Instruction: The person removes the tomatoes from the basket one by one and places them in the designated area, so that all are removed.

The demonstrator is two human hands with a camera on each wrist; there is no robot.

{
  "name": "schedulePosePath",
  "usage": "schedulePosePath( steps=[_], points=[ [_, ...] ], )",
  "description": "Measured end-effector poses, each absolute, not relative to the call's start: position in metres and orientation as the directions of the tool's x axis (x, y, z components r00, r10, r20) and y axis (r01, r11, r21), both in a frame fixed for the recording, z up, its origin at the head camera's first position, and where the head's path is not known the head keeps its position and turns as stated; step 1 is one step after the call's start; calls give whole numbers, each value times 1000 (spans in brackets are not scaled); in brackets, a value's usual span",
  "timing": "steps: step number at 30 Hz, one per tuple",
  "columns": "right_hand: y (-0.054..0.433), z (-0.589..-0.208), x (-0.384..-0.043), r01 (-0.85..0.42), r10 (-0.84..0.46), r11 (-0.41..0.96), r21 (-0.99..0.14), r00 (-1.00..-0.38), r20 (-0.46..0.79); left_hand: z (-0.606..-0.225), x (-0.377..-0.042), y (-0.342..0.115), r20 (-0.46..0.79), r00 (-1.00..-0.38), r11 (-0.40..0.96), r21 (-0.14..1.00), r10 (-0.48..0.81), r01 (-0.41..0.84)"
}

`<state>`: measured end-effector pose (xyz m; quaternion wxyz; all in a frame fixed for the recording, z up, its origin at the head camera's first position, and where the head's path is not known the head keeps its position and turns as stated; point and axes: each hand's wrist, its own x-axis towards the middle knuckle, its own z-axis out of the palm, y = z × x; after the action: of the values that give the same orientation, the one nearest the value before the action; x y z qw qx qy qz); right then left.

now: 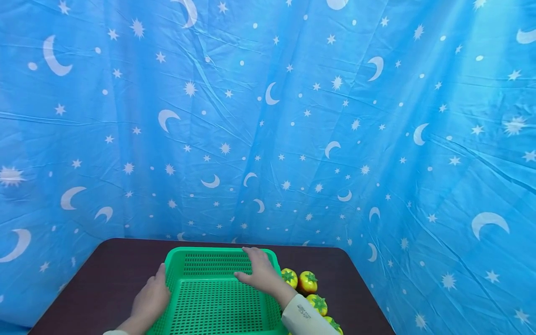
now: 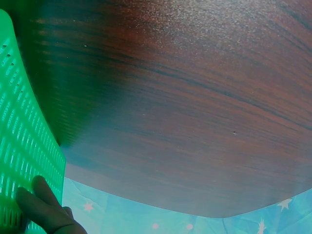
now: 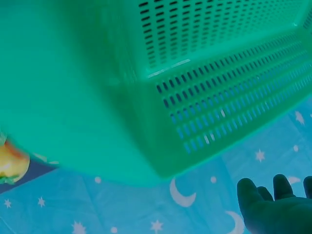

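Observation:
A green plastic basket [image 1: 217, 304] with slotted walls sits on the dark table, with nothing lying in the part that shows. My left hand [image 1: 151, 298] is at its left side. In the left wrist view, straight fingers [image 2: 41, 204] of that hand lie against the outer wall of the basket [image 2: 24, 131]. Over the basket's right part, my right hand [image 1: 264, 275] is held with fingers extended and thumb apart, gripping nothing. The right wrist view shows its fingertips [image 3: 282, 187] beyond the rim of the basket [image 3: 168, 173], apart from it.
Several yellow-orange fruits with green leafy tops, such as one fruit [image 1: 308, 282], lie right of the basket, partly hidden by the right sleeve [image 1: 307, 318]. The dark wood-grain table [image 1: 121, 270] has rounded far corners. A blue curtain [image 1: 234, 116] with moons and stars hangs behind and beside it.

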<state>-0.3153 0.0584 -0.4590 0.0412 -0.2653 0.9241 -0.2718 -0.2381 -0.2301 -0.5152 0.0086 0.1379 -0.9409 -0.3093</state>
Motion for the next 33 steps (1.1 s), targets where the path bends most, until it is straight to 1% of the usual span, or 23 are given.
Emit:
schedulePosePath(
  steps=[3, 9, 16, 27, 33],
  points=[
    [51, -466, -318, -455, -511, 718, -527, -858, 44, -515, -239, -230, -79, -961, 768, 585, -265, -260],
    [37, -479, -320, -424, -490, 760, -493, -872, -6, -514, -239, -230, -100, -961, 762, 590, -258, -266],
    [28, -486, -320, -401, -458, 805, -437, -889, -29, -514, -238, -230, -75, -963, 771, 584, -259, -253],
    [24, -500, -320, -310, -388, 874, -374, -908, -156, -516, -239, -230, -73, -962, 773, 580, -265, -257],
    [26, -509, -319, -284, -366, 904, -320, -900, -237, -517, -240, -231, -74, -962, 774, 579, -264, -257]
  ],
)
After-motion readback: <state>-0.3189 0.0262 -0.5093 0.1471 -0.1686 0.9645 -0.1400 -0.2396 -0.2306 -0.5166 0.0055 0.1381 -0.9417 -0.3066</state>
